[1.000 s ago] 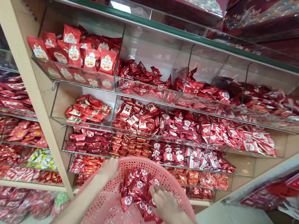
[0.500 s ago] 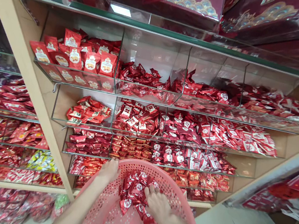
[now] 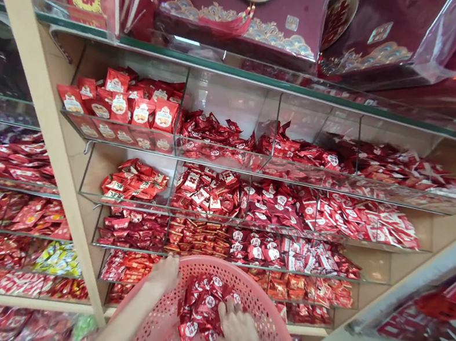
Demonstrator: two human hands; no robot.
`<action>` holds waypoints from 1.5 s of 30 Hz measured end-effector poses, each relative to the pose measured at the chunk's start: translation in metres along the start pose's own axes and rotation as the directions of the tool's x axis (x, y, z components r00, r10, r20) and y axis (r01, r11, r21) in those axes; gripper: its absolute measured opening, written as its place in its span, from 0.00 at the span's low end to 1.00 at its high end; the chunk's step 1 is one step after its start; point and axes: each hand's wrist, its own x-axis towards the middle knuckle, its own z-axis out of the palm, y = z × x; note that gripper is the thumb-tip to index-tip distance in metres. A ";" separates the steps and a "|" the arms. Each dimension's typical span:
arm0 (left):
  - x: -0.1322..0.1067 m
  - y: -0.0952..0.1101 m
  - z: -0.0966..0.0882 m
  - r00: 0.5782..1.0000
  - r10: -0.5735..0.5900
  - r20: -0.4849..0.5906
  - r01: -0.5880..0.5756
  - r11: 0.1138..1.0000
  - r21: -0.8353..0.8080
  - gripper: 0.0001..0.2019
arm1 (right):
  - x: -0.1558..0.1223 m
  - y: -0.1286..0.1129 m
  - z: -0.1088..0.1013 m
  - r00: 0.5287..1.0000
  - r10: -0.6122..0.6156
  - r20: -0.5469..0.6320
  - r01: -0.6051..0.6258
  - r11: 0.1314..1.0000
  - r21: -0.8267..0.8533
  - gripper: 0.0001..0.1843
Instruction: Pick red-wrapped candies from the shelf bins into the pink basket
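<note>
Packets [image 3: 205,306] sloped lengthwise toward five o'clock; left hand [image 3: 166,273] clamped the basket's [image 3: 265,311] eleven-o'clock rim; right hand [image 3: 239,332] pointed toward ten, grip indiscernible.

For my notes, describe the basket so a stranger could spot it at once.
Find the wooden shelving, then drop to the bottom centre of the picture. There the left hand grips the rim of the basket, the right hand on red packets inside. Its round, pink, hole-pierced wall sets it apart from the clear-fronted shelf bins beyond.
</note>
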 end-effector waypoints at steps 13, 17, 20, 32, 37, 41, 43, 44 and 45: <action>-0.002 -0.002 -0.001 0.999 -0.018 0.030 0.019 1.000 -0.024 0.25 | 0.010 -0.004 0.022 0.995 -0.027 -0.096 0.020 0.997 -0.072 0.29; -0.003 -0.002 -0.001 0.999 -0.024 0.039 0.026 0.999 -0.040 0.25 | 0.012 -0.003 0.025 0.984 -0.024 -0.175 0.010 0.996 -0.085 0.32; -0.005 -0.003 -0.001 0.999 -0.022 0.035 0.024 0.998 -0.053 0.25 | 0.014 0.001 -0.005 0.973 -0.025 -0.230 0.006 0.997 -0.080 0.32; -0.008 -0.005 -0.002 0.999 -0.037 0.035 0.040 0.995 -0.095 0.27 | 0.087 0.063 -0.334 0.475 -0.085 -0.876 0.329 0.940 0.086 0.12; -0.010 -0.003 -0.004 0.996 -0.056 0.064 0.060 0.996 -0.069 0.26 | 0.173 0.074 -0.396 0.565 -0.027 -0.825 0.269 0.951 0.153 0.17; -0.005 -0.006 0.003 0.996 -0.023 0.084 0.027 0.999 -0.047 0.28 | 0.217 0.065 -0.409 0.707 0.042 -0.706 0.221 0.935 0.277 0.22; 0.000 -0.010 0.010 0.997 -0.036 0.074 0.040 0.998 -0.054 0.29 | 0.230 0.061 -0.409 0.774 0.050 -0.631 0.217 0.916 0.338 0.25; 0.003 -0.013 0.013 0.996 -0.044 0.075 0.049 0.997 -0.057 0.29 | 0.235 0.060 -0.408 0.798 0.044 -0.600 0.217 0.909 0.356 0.26; 0.006 -0.015 0.016 0.996 -0.047 0.081 0.052 0.997 -0.058 0.29 | 0.239 0.059 -0.407 0.815 0.037 -0.579 0.221 0.903 0.369 0.27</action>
